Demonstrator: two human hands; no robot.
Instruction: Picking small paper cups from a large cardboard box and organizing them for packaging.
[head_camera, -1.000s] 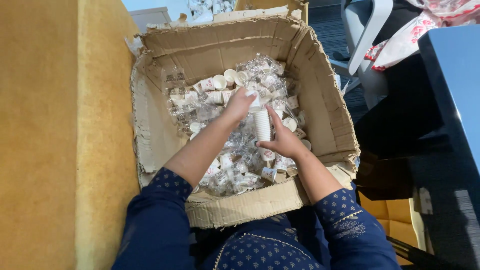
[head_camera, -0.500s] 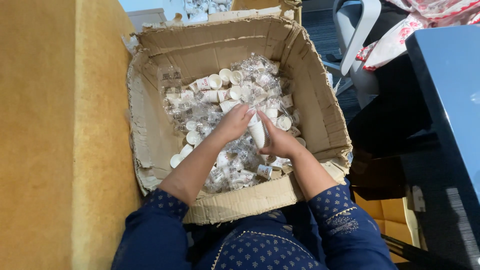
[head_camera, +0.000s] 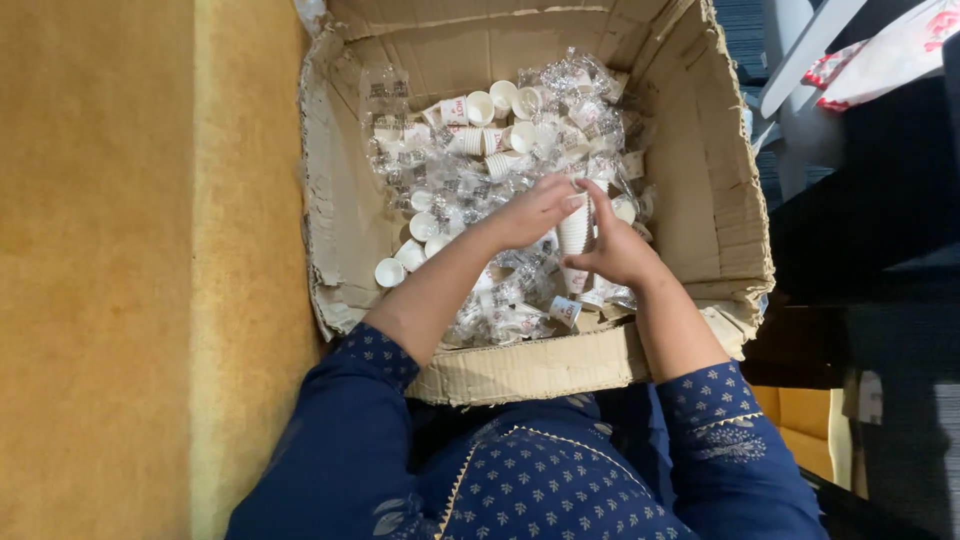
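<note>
Drawn nearer the box's front edge than a moment before: both hands. Right hand pinching a white cup stack, left hand pressed on its top, amid clear-wrapped cup packets in the torn cardboard box.

Left of my fingers I saw a mustard-yellow upholstered surface running alongside. Right of them stood a dark piece of furniture, with a white and red patterned cloth above it.
</note>
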